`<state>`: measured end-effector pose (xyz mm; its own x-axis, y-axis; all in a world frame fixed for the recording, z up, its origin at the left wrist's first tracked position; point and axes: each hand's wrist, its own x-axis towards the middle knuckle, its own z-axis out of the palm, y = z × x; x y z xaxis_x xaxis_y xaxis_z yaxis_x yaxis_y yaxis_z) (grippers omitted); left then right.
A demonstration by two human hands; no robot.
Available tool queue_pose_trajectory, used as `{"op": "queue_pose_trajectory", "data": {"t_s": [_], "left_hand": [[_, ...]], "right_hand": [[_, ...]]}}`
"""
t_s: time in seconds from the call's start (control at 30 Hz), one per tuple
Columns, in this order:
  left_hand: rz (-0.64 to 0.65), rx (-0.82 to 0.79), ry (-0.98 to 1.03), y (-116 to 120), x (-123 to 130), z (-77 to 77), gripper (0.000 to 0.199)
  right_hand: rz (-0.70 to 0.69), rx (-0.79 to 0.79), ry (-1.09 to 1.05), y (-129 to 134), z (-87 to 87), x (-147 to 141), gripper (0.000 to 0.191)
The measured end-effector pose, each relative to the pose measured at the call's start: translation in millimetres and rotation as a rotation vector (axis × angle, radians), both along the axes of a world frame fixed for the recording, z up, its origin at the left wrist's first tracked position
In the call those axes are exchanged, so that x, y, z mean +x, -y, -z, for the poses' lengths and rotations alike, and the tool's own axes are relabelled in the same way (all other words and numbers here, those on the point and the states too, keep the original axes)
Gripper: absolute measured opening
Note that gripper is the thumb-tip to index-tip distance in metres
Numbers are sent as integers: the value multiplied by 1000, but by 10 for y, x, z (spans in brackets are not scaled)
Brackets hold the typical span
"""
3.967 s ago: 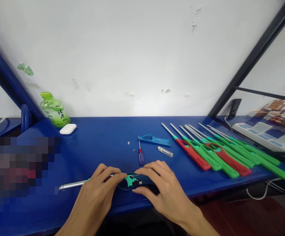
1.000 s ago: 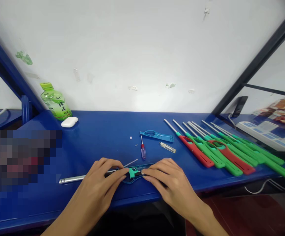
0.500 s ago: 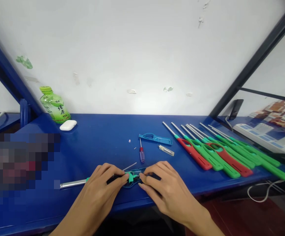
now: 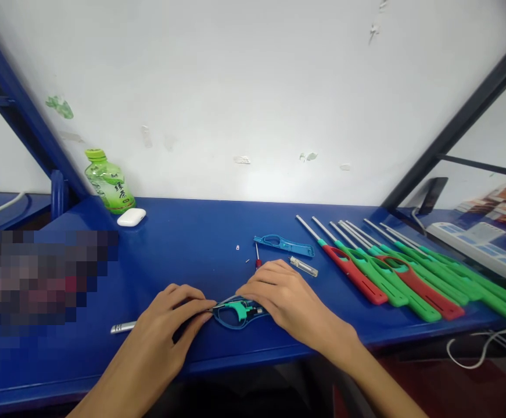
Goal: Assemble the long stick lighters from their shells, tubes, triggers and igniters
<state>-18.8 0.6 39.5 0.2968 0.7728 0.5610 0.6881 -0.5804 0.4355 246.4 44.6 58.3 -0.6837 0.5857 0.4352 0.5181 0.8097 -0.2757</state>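
An opened stick lighter [image 4: 226, 323] lies at the front of the table. Its blue half-shell holds a green trigger [image 4: 241, 310] and dark inner parts, and its silver barrel [image 4: 123, 327] points left. My left hand [image 4: 172, 325] is closed, thumb and fingertips pinching the lighter where barrel and handle meet. Over the handle bends my right hand [image 4: 283, 299], fingers together, tips at a thin pale tube [image 4: 229, 299] above the trigger; the exact grip is partly hidden. Behind that hand are a screwdriver [image 4: 258, 262], mostly covered, the other blue half-shell [image 4: 285, 245] and a clear fuel tank [image 4: 304, 266].
Several red and green stick lighters [image 4: 403, 276] lie in a row at right. A small white part [image 4: 237, 247] and a tiny pin [image 4: 247, 260] rest mid-table. Back left stand a green tea bottle [image 4: 111, 183] and a white case [image 4: 131, 217]. A blurred patch covers the left side.
My right hand has moved from the handle's inner parts up to the thin tube, now covering the screwdriver's handle. My left hand has shifted left off the trigger. The view has turned slightly left.
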Motion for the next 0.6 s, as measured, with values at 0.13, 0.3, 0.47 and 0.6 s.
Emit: {"op": "queue_pose_trajectory", "data": {"t_s": [0.13,0.3,0.47,0.6], "left_hand": [[7,-31,30,-11,42,24,31],[2,-64,16,-27,12,57,29],[25,-57,-17,-10,-4,74,30],[26,-56,-27,-4,-3,65,29]], "right_hand": [[2,7,-65,74,59,54,23],[8,-8,-77,126,136,86,27],[16,-5,-55,151,180,108,35],[7,-10,-54,169,183,120,38]]}}
